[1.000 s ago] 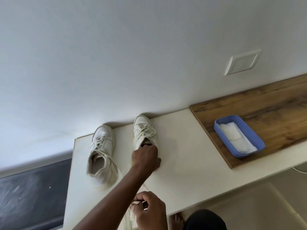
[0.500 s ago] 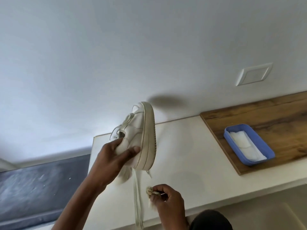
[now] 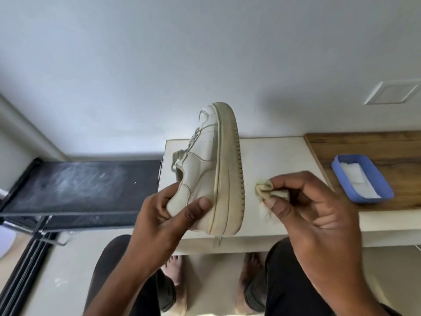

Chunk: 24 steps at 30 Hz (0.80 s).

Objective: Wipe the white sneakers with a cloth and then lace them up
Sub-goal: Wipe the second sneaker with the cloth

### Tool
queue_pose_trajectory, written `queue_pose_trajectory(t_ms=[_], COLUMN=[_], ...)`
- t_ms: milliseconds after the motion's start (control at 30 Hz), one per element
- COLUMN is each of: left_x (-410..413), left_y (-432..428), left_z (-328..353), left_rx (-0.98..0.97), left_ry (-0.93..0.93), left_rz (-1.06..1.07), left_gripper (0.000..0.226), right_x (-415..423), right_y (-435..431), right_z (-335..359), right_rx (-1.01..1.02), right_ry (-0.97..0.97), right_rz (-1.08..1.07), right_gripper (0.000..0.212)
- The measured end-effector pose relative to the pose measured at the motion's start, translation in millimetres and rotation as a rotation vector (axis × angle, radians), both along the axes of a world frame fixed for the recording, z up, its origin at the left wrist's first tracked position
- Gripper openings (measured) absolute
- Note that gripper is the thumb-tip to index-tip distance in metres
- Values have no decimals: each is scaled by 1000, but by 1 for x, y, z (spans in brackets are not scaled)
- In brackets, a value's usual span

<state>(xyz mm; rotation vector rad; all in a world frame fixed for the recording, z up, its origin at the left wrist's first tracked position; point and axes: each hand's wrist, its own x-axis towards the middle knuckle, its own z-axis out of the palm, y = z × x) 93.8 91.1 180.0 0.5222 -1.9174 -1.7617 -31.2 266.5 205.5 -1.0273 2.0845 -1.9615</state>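
Holding one white sneaker (image 3: 211,165) up off the white table (image 3: 273,156) in the left hand (image 3: 168,215), thumb pressing the side panel near the heel and fingers wrapping behind the collar. Turning the shoe on its side, sole (image 3: 230,169) facing right, toe pointing far toward the wall (image 3: 159,53), a loose lace end (image 3: 217,240) dangling below the heel. Pinching a small bunched yellowish cloth (image 3: 267,190) between thumb and fingertips of the right hand (image 3: 314,215), just right of the sole, not visibly touching it. Sitting at the right on a wooden board (image 3: 376,144), well apart from the shoe: a blue rectangular tray (image 3: 364,197) containing folded white wipes or pads (image 3: 355,176). Showing at the left, lower than the table, a dark dusty shelf (image 3: 79,183). Second sneaker not appearing in this view.
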Motion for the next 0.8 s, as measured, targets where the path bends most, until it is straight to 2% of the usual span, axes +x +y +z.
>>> queue_pose_trajectory(t_ms=[133, 300, 567, 700, 800], left_x=[18, 29, 42, 46, 50], left_y=[10, 21, 36, 40, 42], left_z=[-3, -3, -5, -9, -11], left_rx=[71, -20, 70, 63, 53], left_ry=[16, 7, 20, -9, -19], left_rz=[-22, 52, 65, 26, -12], left_gripper=[22, 31, 25, 25, 23], right_x=[14, 36, 46, 40, 24], right_y=[0, 5, 10, 5, -2], right_z=[18, 13, 11, 12, 18], right_rx=[229, 395, 388, 420, 437], right_ry=[448, 715, 807, 742, 699], right_rz=[91, 89, 137, 167, 157], right_gripper=[19, 21, 12, 19, 14])
